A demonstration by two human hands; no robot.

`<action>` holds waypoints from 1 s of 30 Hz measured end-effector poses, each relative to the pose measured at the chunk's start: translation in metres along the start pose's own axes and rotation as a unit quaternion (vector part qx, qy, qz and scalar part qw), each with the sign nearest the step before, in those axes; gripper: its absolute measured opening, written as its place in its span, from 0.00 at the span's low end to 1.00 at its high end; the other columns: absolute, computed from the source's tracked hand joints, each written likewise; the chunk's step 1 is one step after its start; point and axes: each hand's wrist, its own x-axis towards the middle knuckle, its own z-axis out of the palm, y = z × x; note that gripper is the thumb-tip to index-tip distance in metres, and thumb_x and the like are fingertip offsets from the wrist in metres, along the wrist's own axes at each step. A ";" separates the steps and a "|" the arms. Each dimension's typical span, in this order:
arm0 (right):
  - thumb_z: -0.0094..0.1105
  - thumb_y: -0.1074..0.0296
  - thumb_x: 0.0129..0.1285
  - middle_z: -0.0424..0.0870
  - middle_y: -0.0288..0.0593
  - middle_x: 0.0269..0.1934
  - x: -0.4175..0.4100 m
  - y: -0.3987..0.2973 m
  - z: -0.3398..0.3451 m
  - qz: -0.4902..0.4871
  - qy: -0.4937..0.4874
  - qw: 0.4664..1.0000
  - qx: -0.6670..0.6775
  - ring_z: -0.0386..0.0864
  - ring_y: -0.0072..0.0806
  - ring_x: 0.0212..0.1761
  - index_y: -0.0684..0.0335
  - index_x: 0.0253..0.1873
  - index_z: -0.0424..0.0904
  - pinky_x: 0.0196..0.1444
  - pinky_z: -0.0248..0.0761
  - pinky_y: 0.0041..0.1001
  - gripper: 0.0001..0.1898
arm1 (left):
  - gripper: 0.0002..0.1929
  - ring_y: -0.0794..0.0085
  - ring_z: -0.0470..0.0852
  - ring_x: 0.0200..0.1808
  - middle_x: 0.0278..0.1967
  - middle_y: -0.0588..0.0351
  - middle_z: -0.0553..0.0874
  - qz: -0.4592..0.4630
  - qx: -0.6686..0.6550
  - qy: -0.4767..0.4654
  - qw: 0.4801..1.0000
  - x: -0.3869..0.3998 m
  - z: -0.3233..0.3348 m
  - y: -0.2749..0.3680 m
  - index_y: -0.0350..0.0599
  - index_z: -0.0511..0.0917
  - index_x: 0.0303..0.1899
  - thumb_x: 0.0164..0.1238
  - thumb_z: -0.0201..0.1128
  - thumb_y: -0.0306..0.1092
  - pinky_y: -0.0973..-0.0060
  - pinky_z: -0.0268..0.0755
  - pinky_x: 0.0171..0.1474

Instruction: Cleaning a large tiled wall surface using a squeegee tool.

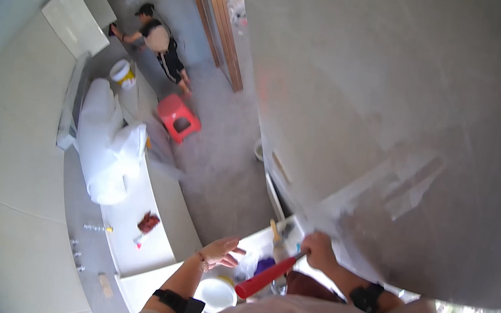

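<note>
My right hand (316,251) is closed around the metal shaft of a red-handled tool (266,277). Its red grip points down and left towards my body, and its head is hidden by the hand. The hand is close to a grey plastered wall (373,127). My left hand (221,253) is held out with fingers apart, holding nothing. Below and beside it stands a white bucket (216,294). Between the hands, on a white countertop (255,242), lie a wooden-handled brush (277,239), clear plastic and a purple item (265,266).
Along the left runs another counter (152,200) with a large white wrapped roll (106,148), a dark red cloth-like item (148,222) and a bucket (122,72). White cabinets hang above. A red plastic stool (179,117) stands on the floor. Beyond it, a person (160,41) reaches towards a cabinet.
</note>
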 end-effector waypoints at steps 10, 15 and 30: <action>0.55 0.79 0.46 0.71 0.47 0.50 0.061 -0.092 0.002 -0.053 0.118 0.984 -0.122 0.64 0.46 0.59 0.58 0.38 0.76 0.60 0.56 0.43 0.12 | 0.20 0.77 0.72 0.18 0.24 0.59 0.75 0.065 -0.048 0.110 0.991 -0.080 0.087 -0.014 0.46 0.62 0.57 0.70 0.44 0.44 0.79 0.67 0.20; 0.53 0.81 0.49 0.75 0.48 0.47 -0.077 -0.025 -0.047 0.120 0.003 0.992 0.025 0.72 0.42 0.51 0.60 0.44 0.76 0.52 0.67 0.32 0.15 | 0.20 0.77 0.69 0.15 0.21 0.60 0.72 0.095 -0.102 0.079 0.987 -0.038 0.122 0.006 0.59 0.58 0.59 0.70 0.45 0.47 0.78 0.64 0.17; 0.48 0.56 0.62 0.39 0.55 0.68 -0.115 -0.081 -0.231 -0.167 0.398 0.870 -0.238 0.44 0.45 0.70 0.68 0.68 0.32 0.68 0.42 0.41 0.40 | 0.17 0.72 0.72 0.16 0.20 0.57 0.73 0.194 -0.243 0.084 0.947 0.134 0.078 0.130 0.50 0.63 0.37 0.70 0.41 0.53 0.75 0.67 0.16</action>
